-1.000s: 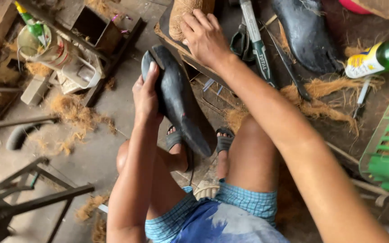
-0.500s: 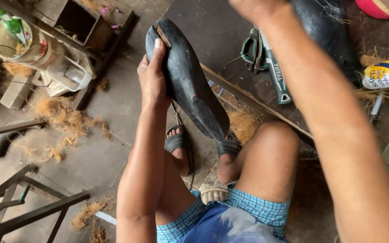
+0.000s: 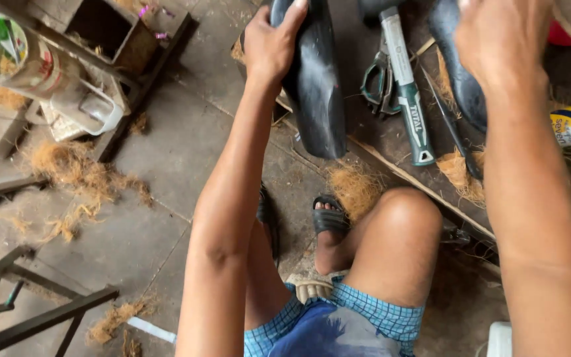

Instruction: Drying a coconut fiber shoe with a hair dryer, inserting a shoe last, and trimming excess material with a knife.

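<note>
Gripping the long black curved piece (image 3: 315,86) near its top, the left hand (image 3: 271,43) holds it upright above the floor, seemingly for inspection, while the right hand (image 3: 503,43) rests fingers-down on another dark piece (image 3: 460,92) beside green-handled pliers (image 3: 404,86).

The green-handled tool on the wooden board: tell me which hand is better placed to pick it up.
Right, probably. The right hand is free and hovers beside the green-handled tool, while the left hand grips the long black curved piece.
</note>
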